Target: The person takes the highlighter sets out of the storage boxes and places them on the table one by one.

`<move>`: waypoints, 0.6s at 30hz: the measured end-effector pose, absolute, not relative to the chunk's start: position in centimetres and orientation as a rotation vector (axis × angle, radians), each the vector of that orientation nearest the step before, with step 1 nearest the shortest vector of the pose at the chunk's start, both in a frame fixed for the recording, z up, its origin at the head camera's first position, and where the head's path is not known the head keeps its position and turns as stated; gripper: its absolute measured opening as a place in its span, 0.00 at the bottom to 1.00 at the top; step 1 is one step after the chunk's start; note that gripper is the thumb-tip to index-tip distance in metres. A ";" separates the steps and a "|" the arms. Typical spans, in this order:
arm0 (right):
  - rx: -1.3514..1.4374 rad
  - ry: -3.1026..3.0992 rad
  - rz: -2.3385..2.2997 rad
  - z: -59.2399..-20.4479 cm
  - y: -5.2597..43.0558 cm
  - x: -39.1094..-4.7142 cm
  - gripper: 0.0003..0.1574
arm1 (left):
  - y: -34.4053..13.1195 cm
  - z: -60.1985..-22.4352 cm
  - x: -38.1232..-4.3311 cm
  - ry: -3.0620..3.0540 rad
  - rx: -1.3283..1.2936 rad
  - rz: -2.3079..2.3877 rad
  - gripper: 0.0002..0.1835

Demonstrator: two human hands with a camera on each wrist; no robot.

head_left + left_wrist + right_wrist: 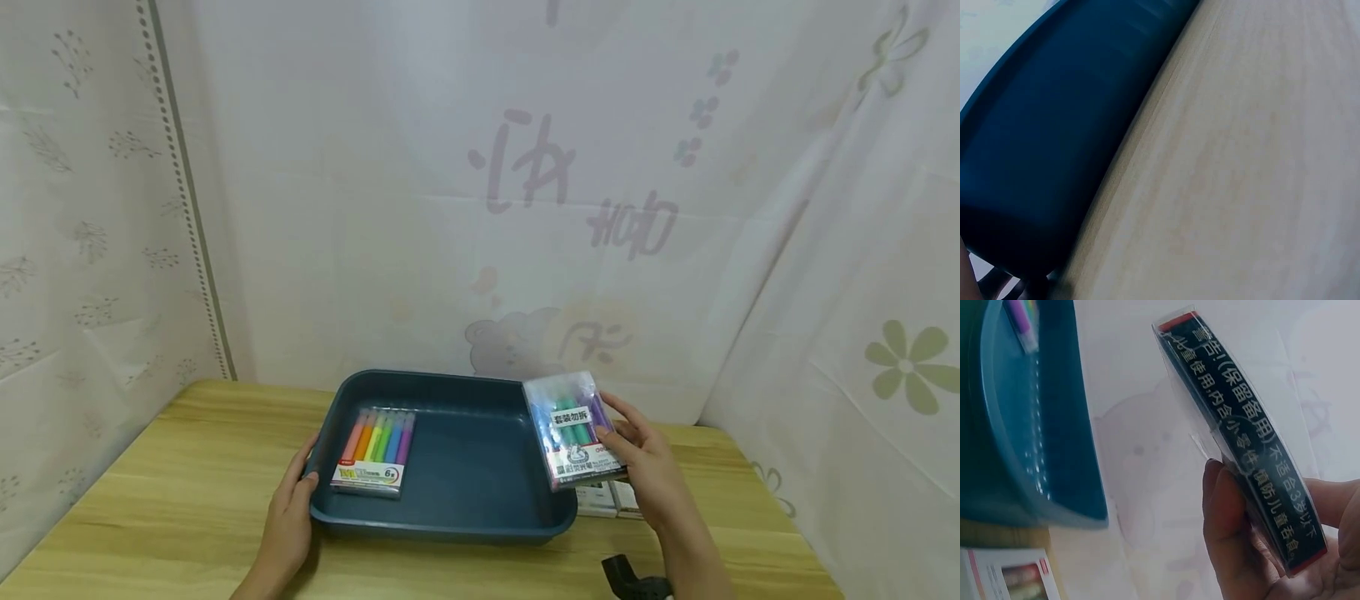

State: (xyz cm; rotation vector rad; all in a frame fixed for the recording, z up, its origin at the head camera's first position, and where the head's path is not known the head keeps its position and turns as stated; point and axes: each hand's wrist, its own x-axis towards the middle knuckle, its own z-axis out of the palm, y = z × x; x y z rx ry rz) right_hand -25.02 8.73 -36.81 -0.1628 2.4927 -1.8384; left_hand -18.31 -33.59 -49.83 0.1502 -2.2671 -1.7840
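A dark blue plastic tray (480, 492) stands on the wooden table. My left hand (288, 508) grips its left end, thumb near the rim. Inside the tray, at the left, lies a clear pack of six rainbow-coloured highlighters (378, 446). With my right hand (648, 462) I hold another clear pack of highlighters (576, 433) by its right edge, tilted over the tray's right end; green and purple pens show through it. The right wrist view shows the black printed bottom edge of this pack (1247, 437) between thumb and fingers. In the left wrist view, the tray's outer wall (1041, 137) fills the left side.
White boxes (600, 500) lie on the table (165, 492) just right of the tray, partly hidden by the tray and my right hand. A black strap-like piece (633, 579) sits by my right wrist. Printed curtains (420, 208) hang behind and at both sides.
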 end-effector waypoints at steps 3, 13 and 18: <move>-0.121 2.486 -1.871 -36.8 9.5 -25.1 0.36 | -33.6 -49.7 -18.3 -2.259 0.147 -1.783 0.28; -0.052 2.407 -2.030 -37.2 12.0 -25.7 0.33 | -33.5 -49.7 -18.3 -2.252 0.140 -1.775 0.28; -0.063 2.362 -2.098 -37.5 13.4 -26.0 0.29 | -33.4 -49.6 -18.4 -2.246 0.140 -1.784 0.28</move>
